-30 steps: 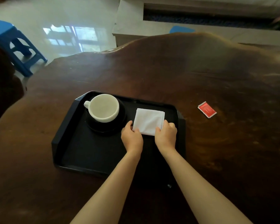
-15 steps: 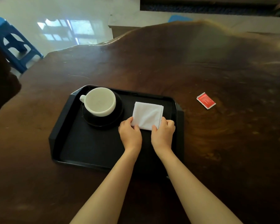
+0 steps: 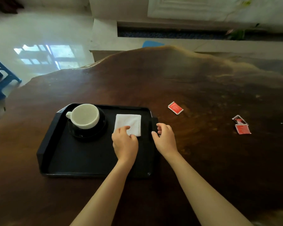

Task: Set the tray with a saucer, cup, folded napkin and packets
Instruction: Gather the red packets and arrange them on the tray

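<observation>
- The folded white napkin (image 3: 128,122) lies flat in the right half of the black tray (image 3: 55,144), just right of the saucer.
- The white cup (image 3: 85,115) stands upright on the black saucer (image 3: 88,135) in the tray's far left corner, with its handle pointing left.
- The left hand (image 3: 125,142) rests its fingertips on the napkin's near edge and grips nothing.
- The right hand (image 3: 165,139) hovers above the tray's right rim, its fingers loosely curled and empty.
- 1 red packet (image 3: 175,107) lies on the dark wooden bench (image 3: 203,160) beyond the tray's far right corner.
- 2 more packets (image 3: 242,129) lie together farther right.
- A blue stool (image 3: 0,79) stands on the glossy floor at the left.
</observation>
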